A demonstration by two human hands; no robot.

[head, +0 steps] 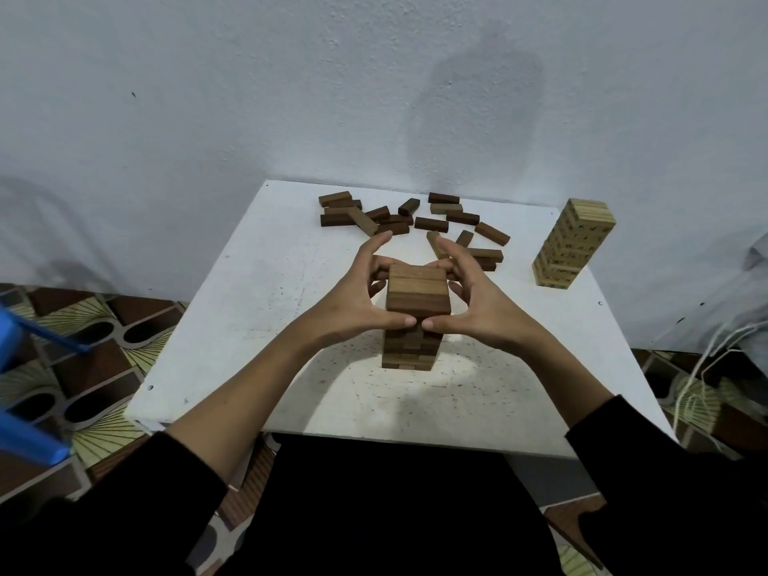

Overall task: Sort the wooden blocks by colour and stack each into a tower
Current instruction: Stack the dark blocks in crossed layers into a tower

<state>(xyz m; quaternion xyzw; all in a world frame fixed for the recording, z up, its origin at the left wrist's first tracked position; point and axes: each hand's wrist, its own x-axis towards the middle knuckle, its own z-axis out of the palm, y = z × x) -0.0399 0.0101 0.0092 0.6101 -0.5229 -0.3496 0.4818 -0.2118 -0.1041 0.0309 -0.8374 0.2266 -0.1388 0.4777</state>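
A tower of brown wooden blocks [417, 293] stands in the middle of the white table [257, 326]. My left hand [357, 301] cups its upper left side and my right hand [478, 305] cups its upper right side. Both thumbs press the near face just below the top layers, and the fingers curl round the far side. Several loose dark and mid-brown blocks [432, 223] lie scattered at the back of the table. A finished tower of light wooden blocks [573, 243] stands upright at the back right.
The table sits against a pale wall [374, 97]. Patterned floor tiles show on both sides. Blue plastic furniture [25, 434] is at the left, and a cloth with loose strings [715, 351] at the right.
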